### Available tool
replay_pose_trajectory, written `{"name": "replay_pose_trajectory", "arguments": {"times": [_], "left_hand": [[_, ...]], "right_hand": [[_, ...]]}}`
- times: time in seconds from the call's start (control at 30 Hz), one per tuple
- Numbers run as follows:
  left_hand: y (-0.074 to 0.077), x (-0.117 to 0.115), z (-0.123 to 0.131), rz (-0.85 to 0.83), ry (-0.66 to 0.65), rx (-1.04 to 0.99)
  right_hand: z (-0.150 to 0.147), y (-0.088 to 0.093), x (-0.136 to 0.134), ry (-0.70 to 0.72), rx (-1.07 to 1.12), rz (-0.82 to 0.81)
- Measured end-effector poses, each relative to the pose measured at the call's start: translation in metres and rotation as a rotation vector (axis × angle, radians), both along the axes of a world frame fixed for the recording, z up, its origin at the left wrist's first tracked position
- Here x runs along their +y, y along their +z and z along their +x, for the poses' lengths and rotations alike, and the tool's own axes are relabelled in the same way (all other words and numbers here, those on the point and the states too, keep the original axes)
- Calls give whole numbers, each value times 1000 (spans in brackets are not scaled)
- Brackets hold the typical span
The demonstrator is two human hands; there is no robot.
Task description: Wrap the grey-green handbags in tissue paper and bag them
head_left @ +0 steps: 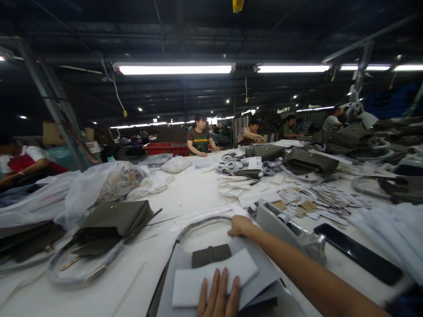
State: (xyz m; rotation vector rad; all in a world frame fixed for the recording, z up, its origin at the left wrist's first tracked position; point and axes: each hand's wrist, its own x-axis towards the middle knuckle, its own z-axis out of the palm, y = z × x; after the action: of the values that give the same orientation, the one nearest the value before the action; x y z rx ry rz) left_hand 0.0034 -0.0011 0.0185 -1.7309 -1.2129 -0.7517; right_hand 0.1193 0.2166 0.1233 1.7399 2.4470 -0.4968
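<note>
In front of me lies a dark olive handbag (160, 288), its handle (201, 221) wrapped in clear plastic film. My left hand (220, 295) rests flat, fingers stretched, on a white foam sheet (190, 284) over the bag. Beyond that sheet, a small olive flap or strap piece (211, 256) sits on grey-white padding. My right hand (241, 225) is closed at the right side of the wrapped handle; its fingertips are partly hidden. Just right of that hand stands a grey tape dispenser (280, 229).
A black phone (358, 253) lies at right near white foam sheets (393, 237). Another olive handbag (115, 220) is at left by plastic bags (82, 189). Paper tags (317, 200) and more handbags (310, 163) cover the right side. A person (199, 138) stands across the table.
</note>
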Motion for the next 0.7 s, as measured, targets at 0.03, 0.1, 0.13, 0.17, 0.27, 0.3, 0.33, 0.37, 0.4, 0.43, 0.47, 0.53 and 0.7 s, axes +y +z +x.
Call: {"name": "replay_pose_trajectory", "arguments": {"times": [0.03, 0.1, 0.13, 0.17, 0.27, 0.3, 0.33, 0.37, 0.4, 0.43, 0.47, 0.53, 0.7], "left_hand": [[4, -4, 0, -38, 0, 1], [13, -13, 2, -125, 6, 5], [17, -16, 3, -168, 11, 6], [21, -19, 3, -206, 14, 7], [29, -24, 4, -271, 9, 16], [30, -25, 4, -279, 6, 22], [31, -25, 3, -281, 4, 28], [31, -25, 3, -280, 6, 33], [30, -25, 3, -279, 11, 34], [30, -24, 3, -279, 17, 33], [29, -24, 3, -280, 21, 28], [29, -25, 3, -285, 23, 20], [32, -26, 4, -301, 27, 22]], "right_hand": [[3, 0, 0, -1, 11, -27], [8, -2, 1, 8, 59, -69], [11, -4, 2, 14, 95, -85], [14, -6, 3, 18, 134, -98], [20, -12, 7, 9, 267, -125], [22, -14, 8, -1, 313, -135], [24, -15, 8, -11, 360, -148], [25, -16, 8, -19, 408, -164], [27, -16, 8, -23, 458, -182], [29, -15, 8, -23, 508, -203], [31, -14, 7, -19, 558, -226], [36, -9, 7, 0, 646, -283], [47, 9, 2, 64, 801, -415]]}}
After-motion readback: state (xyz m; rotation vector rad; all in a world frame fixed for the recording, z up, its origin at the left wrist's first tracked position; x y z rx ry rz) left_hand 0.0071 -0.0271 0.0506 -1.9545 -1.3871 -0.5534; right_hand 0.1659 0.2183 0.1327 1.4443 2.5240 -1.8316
